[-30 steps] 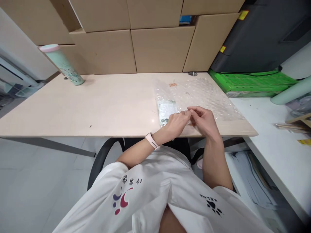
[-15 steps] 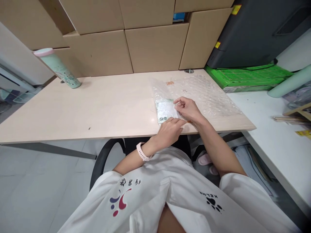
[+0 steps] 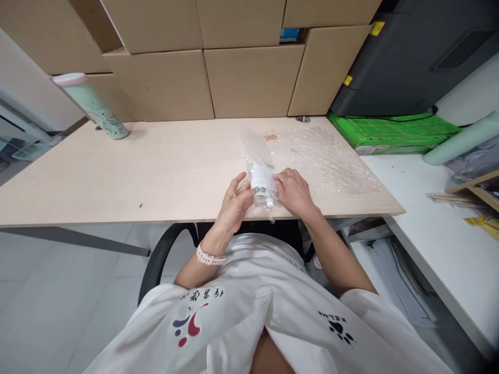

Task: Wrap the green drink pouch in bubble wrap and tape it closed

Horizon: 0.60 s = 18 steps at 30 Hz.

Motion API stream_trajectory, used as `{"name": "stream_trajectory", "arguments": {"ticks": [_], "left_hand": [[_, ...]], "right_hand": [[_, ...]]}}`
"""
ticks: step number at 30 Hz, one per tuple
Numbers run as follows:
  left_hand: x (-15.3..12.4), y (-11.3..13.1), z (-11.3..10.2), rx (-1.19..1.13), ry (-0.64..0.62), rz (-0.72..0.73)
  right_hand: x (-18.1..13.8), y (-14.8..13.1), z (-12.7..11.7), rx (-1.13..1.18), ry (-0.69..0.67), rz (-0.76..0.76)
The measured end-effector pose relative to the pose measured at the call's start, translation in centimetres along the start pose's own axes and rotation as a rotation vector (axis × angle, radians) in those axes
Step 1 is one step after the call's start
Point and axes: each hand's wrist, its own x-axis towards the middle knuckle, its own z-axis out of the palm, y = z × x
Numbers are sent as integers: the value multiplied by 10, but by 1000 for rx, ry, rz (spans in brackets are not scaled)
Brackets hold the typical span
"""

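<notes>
A small white and green item wrapped in clear bubble wrap (image 3: pixel 260 179) lies near the front edge of the light wooden desk (image 3: pixel 156 166). My left hand (image 3: pixel 234 200) grips its left side with bent fingers, a pale pink watch on the wrist. My right hand (image 3: pixel 293 191) presses against its right side, fingers curled over the wrap. The wider sheet of bubble wrap (image 3: pixel 323 158) spreads out to the right of my hands.
A mint-green bottle with a pink lid (image 3: pixel 91 105) stands at the desk's back left. Cardboard boxes (image 3: pixel 249 78) are stacked along the back. A green crate (image 3: pixel 390 132) and a black case (image 3: pixel 413 57) sit at the right, beside a white table (image 3: pixel 440 228).
Both hands moved left onto the wrapped item. The left hand came up from the desk edge to its left side, and the wrap is now rolled narrower around the item.
</notes>
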Motion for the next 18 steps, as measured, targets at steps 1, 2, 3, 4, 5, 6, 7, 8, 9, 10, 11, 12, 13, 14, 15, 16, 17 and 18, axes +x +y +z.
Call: {"name": "stream_trajectory", "arguments": {"ticks": [1,2,3,4,5,6,7,8,9,10,11,12,13,14,15,16,17,18], "left_hand": [[-4,2,0,15,-4,57],[-8,5,-2,44,-14,124],[-11,7,-3,88,-34,197],[-14,8,-5,148,-60,274],[-17,8,-7,227,-85,351],[-18,8,-9,328,-105,427],[-19,6,-11,446,-117,504],[-19,3,-13,573,-119,584],[-18,-1,-14,696,-117,662],[-17,-5,-14,805,-114,732],[-15,-9,-14,891,-116,791],[-13,-13,-14,953,-127,837],[-11,-17,-13,994,-139,869],[-9,-20,-12,1023,-147,889],[-7,-23,-11,1047,-152,902],[-5,-26,-9,1068,-156,910],[-4,-28,-8,1087,-158,914],[-2,-31,-7,1105,-160,915]], "right_hand": [[-2,-7,2,25,-10,-22],[-3,-15,4,66,-20,-52],[-4,-24,6,121,-33,-88],[-4,-32,10,190,-47,-125],[-5,-39,13,263,-60,-155],[-6,-44,17,337,-70,-178],[-6,-47,21,408,-68,-195],[-7,-48,25,469,-56,-204],[-9,-48,29,520,-37,-208],[-11,-45,33,557,-13,-209],[-14,-41,36,573,12,-209],[-17,-37,39,565,36,-207],[-20,-32,40,532,55,-205],[-23,-28,41,479,69,-202],[-26,-24,39,418,77,-202],[-29,-20,36,355,72,-205],[-32,-17,32,306,50,-213],[-34,-13,26,278,14,-229]]}}
